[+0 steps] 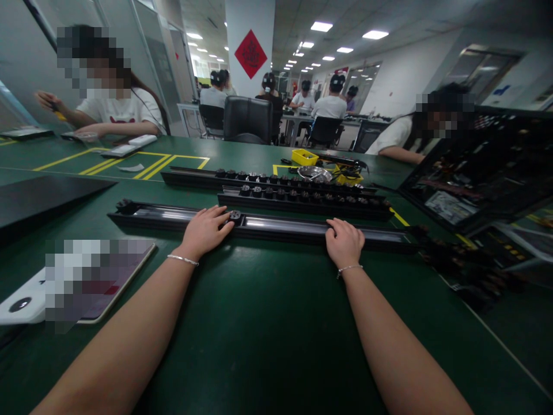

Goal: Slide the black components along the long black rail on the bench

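Observation:
A long black rail [285,226] shaped like a shallow trough lies across the green table in front of me. My left hand [204,231] is laid over its left-middle part, fingers reaching across and thumb along the near side. Beside those fingertips a small round black part [235,217] sits in the trough; whether the fingers touch it I cannot tell. My right hand [344,241] is closed over the rail farther right, its fingers curled on the trough. At the rail's left end is another small black part [124,204].
Behind it lie two more black rails, a nearer one [302,206] and a farther one [190,177], with rows of small round parts. Farther back are a yellow bin [305,157] and metal dish [314,174]. Phone [125,276] at left; dark open case [488,167] at right. People sit around.

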{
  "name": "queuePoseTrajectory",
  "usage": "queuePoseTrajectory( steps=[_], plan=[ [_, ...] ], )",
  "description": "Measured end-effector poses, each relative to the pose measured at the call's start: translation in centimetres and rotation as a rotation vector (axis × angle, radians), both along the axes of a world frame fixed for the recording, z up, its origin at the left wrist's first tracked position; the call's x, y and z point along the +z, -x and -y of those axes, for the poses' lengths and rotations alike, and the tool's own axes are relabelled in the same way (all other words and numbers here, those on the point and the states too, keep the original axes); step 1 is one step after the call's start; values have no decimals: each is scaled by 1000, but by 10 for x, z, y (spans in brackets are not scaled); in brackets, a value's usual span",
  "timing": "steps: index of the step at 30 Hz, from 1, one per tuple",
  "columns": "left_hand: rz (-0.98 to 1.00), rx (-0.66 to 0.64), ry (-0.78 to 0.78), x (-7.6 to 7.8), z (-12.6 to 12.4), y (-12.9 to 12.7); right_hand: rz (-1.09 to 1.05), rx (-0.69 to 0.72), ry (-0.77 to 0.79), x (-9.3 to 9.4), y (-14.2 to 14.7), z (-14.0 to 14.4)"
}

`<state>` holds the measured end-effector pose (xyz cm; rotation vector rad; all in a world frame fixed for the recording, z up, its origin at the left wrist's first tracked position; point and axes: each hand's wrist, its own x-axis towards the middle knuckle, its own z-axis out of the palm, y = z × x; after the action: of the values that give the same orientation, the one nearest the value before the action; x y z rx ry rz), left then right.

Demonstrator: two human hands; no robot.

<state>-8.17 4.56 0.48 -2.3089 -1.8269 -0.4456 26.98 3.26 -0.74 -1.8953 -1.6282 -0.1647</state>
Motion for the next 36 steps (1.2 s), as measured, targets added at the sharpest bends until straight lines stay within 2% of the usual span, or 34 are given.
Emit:
queuePoseTrajectory(
  steps=[6, 20, 23, 30, 36],
  plan=[
    [-58, -24, -12, 0, 2, -3, 4, -7, 7, -1, -1, -1],
    [-57, -101, -94, -1, 8, -21, 30, 6, 17, 1, 2, 1],
    [-68, -95, -105, -2, 8, -26, 43, 54, 19, 2, 11, 4],
    [-84, -32, -86, -4, 10, -40, 184, 268, 105, 3, 38, 14],
    [-82, -21, -74, -5, 10, -41, 257, 286, 140, 4, 38, 16]
  ],
)
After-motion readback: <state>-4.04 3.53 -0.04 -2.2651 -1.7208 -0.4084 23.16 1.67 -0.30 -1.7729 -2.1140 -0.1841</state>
